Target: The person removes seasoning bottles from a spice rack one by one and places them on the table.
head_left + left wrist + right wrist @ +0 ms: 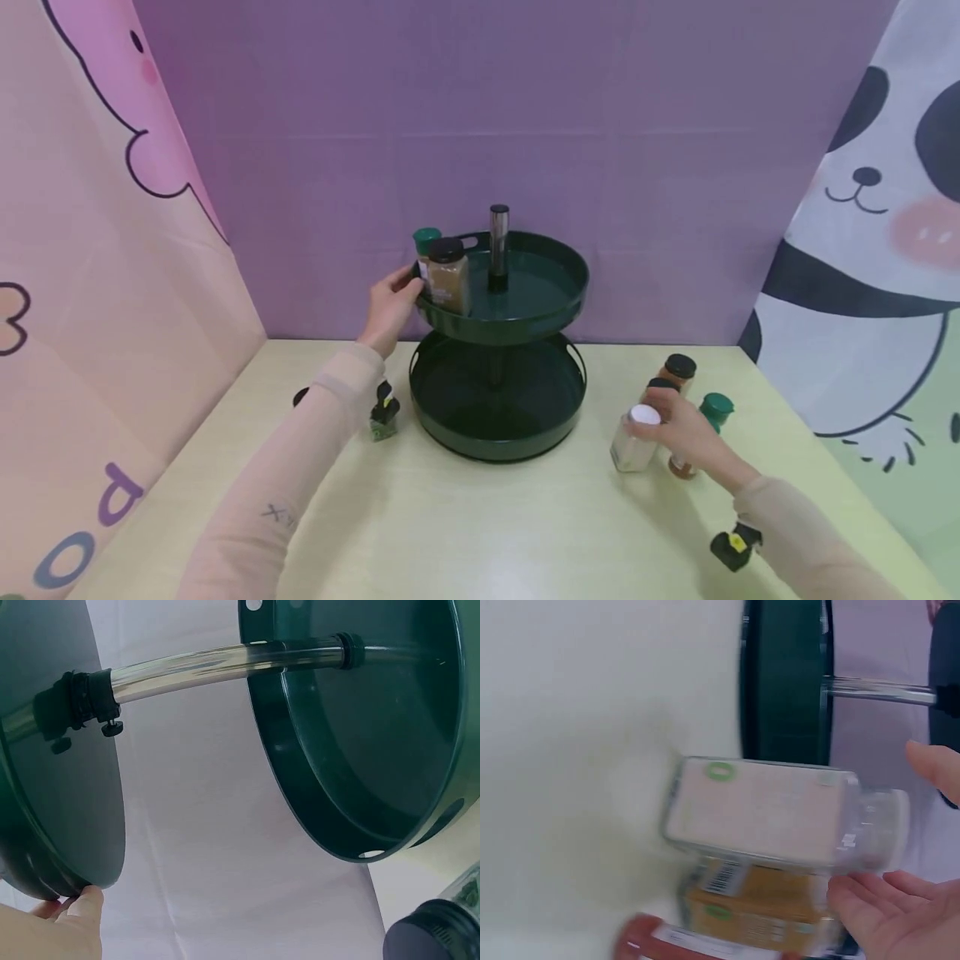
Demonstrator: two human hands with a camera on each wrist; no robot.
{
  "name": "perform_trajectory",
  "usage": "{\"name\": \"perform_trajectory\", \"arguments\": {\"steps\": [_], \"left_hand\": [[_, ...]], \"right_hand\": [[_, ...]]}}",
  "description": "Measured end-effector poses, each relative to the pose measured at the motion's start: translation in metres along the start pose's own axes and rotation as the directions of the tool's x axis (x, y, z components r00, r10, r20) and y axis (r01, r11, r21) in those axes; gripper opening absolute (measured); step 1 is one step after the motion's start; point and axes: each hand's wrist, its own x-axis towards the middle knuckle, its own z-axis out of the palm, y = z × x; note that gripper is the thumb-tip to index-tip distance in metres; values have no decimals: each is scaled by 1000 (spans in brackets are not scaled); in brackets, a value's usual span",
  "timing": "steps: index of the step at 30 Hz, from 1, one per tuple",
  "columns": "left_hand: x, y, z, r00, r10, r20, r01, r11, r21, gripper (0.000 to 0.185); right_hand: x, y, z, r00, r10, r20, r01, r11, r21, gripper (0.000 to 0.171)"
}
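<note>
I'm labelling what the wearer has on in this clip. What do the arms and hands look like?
Both arms are in snug pale peach sleeves down to the wrists; the left sleeve bears small dark lettering. Each wrist carries a small black device with a yellow tag, as on the right wrist. The left hand and right hand are bare.

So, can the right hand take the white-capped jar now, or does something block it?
Probably yes. The right hand is already at the white-capped jar, fingers open around its cap end. The other jars stand behind it, and nothing lies between hand and jar.
</note>
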Motion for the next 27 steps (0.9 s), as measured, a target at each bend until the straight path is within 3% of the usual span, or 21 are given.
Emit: {"name": "perform_trajectory", "arguments": {"steps": [6,11,17,27], "left_hand": [[1,0,-3,1000,1,10,-1,1000,15,48],[1,0,-5,1000,-2,18,1,999,39,47],[0,0,-7,1000,-6,27,4,998,59,47],[-1,5,-7,998,-16,54,12,997,77,48]], "right_hand": [[10,-21,-16,1000,5,25,-5,1000,-16,81],[24,-49,-27,999,-38,14,38,998,-41,81],[45,-81,-42,995,-90,-44,92,995,39,75],[74,-108,-50,992,-67,-110,82,987,141,80]]}}
